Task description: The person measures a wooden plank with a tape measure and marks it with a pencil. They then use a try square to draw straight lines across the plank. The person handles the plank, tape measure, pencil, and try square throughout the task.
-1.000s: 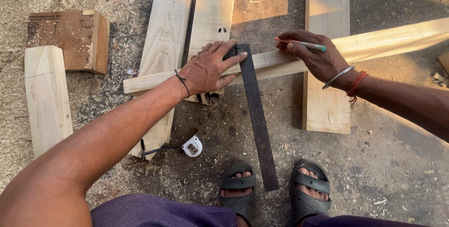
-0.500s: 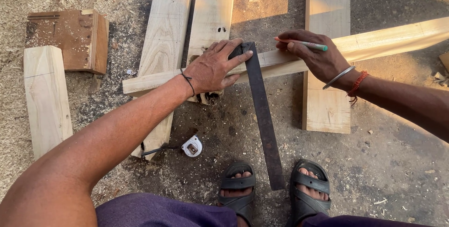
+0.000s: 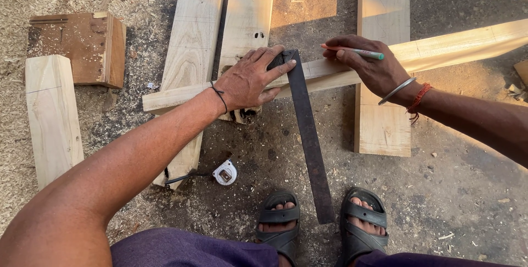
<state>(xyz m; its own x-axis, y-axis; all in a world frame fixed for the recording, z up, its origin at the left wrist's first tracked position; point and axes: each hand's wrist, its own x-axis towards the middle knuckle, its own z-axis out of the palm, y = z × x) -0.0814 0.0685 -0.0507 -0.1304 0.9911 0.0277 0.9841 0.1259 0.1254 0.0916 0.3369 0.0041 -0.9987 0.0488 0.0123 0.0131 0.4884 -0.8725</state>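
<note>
- I see the pale wood strip [image 3: 440, 47] lying slantwise across three planks on the dirt floor [image 3: 467, 190], a dark steel square [image 3: 308, 140] hanging off its near edge.
- My left hand [image 3: 250, 80] presses flat, fingers spread, pinning the square's top.
- My right hand [image 3: 374, 66] pinches a green pen [image 3: 357, 52] on the strip.
</note>
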